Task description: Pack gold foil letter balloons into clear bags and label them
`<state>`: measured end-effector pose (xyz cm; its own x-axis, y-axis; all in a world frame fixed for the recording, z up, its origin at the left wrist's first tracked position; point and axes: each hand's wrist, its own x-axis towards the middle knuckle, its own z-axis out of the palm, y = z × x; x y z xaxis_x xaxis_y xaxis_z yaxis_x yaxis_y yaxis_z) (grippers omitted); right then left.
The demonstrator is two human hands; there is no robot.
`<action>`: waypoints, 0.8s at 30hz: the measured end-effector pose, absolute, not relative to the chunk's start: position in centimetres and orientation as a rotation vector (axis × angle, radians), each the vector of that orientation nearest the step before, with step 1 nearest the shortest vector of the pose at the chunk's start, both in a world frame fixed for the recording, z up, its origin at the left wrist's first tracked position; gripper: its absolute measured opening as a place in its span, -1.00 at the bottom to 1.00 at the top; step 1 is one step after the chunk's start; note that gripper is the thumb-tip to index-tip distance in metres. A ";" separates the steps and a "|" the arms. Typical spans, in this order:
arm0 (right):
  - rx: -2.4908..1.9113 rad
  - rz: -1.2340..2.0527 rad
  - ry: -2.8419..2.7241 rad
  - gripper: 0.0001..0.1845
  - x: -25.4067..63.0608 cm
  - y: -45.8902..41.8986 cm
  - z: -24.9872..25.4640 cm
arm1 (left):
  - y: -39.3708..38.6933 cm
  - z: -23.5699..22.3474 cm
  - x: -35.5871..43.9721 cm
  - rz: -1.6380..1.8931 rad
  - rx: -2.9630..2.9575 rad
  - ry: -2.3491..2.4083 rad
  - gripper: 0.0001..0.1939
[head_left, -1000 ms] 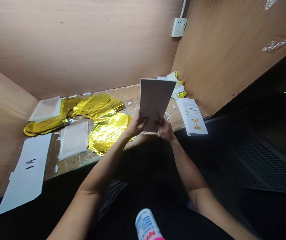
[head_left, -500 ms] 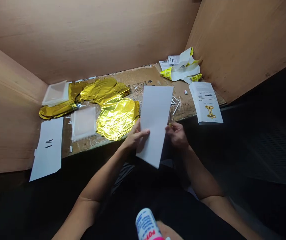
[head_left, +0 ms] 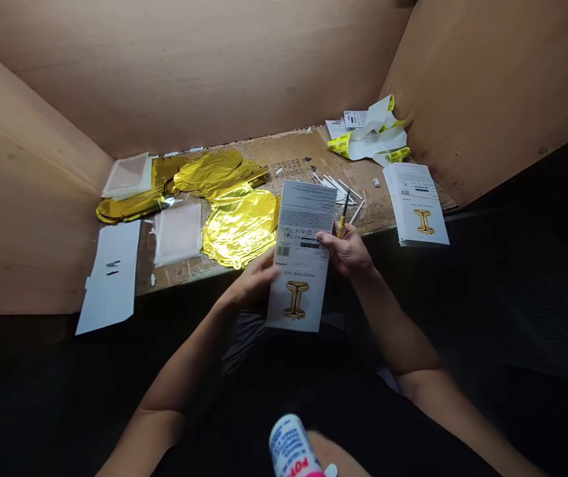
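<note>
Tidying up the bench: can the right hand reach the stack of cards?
Probably yes: nothing lies between the right hand and the stack of cards, though its fingers hold a yellow-handled tool.

The head-worn camera is looking forward and down from above the person's lap, facing the far wooden wall, with the left hand and right hand close and the bench beyond.

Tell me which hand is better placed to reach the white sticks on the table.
The right hand, probably: it sits just beside the white sticks, though it grips a slim yellow-and-black tool and touches the foil balloon card. The left hand is farther, at the card's lower left edge.
</note>
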<state>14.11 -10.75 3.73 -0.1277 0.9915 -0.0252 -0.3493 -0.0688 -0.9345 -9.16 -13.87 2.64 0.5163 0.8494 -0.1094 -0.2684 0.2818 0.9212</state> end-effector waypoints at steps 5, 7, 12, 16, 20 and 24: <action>-1.314 1.042 -1.539 -0.47 15.3 -11.8 4.5 | -13.5 1.0 -9.5 0.993 1.159 0.879 -0.41; -1.459 0.793 -1.833 -0.50 15.6 -13.3 5.1 | -13.6 0.5 -9.4 1.020 1.150 0.940 -0.46; -1.787 0.235 -2.499 -0.55 14.8 -16.3 7.3 | -13.8 0.2 -9.6 0.996 1.252 0.970 -0.47; -1.894 0.072 -2.727 -0.55 14.0 -17.5 8.9 | -13.8 0.7 -9.6 0.939 1.362 0.958 -0.45; -1.863 -0.020 -2.845 -0.47 13.7 -18.9 9.1 | -14.2 1.7 -9.2 0.877 1.461 1.003 -0.52; -1.816 0.065 -2.966 -0.53 13.5 -19.3 8.8 | -15.1 1.9 -8.5 0.728 1.675 0.997 -0.55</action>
